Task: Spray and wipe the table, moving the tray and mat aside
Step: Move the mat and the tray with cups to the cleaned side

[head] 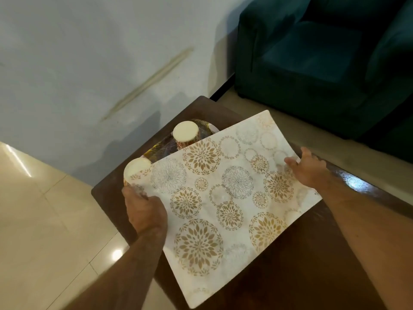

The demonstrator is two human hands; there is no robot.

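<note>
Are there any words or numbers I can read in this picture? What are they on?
Nothing here can be read.
Mat: a tiny dark mark at its right edge, beside the right hand, may be lettering, but it is cut off and too small to read.
Two upturned cups: patterns only, no words visible.
Tray, table: no text.

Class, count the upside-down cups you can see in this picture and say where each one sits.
2. One cup stands on the tray near the wall; the other cup is at the mat's left corner, by the left hand. The mat may hide more.
</note>
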